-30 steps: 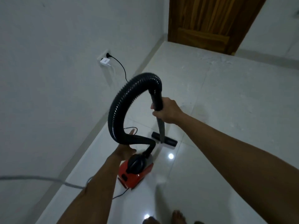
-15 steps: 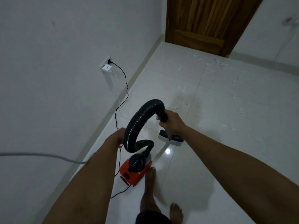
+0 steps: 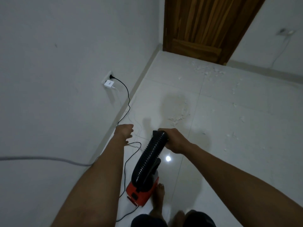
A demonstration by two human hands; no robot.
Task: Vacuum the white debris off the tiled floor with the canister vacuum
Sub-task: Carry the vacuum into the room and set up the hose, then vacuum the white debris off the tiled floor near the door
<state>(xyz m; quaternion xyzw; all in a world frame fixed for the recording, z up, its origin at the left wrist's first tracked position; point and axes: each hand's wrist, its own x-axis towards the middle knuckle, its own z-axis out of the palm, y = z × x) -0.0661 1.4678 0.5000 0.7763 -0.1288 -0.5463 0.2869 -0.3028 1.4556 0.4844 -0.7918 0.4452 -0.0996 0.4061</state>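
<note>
While right hand (image 3: 175, 141) fingers curl round hose (image 3: 151, 156) top, left hand (image 3: 125, 133) loosely open.

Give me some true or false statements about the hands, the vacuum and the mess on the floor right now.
1. The right hand grips the black corrugated hose. True.
2. The left hand holds the red canister vacuum. False: it is open, apart from the vacuum, holding nothing.
3. The black cord is plugged into the wall socket. True.
4. The tiled floor is free of white debris. False: debris lies ahead of the hands and by the wooden door.
</note>
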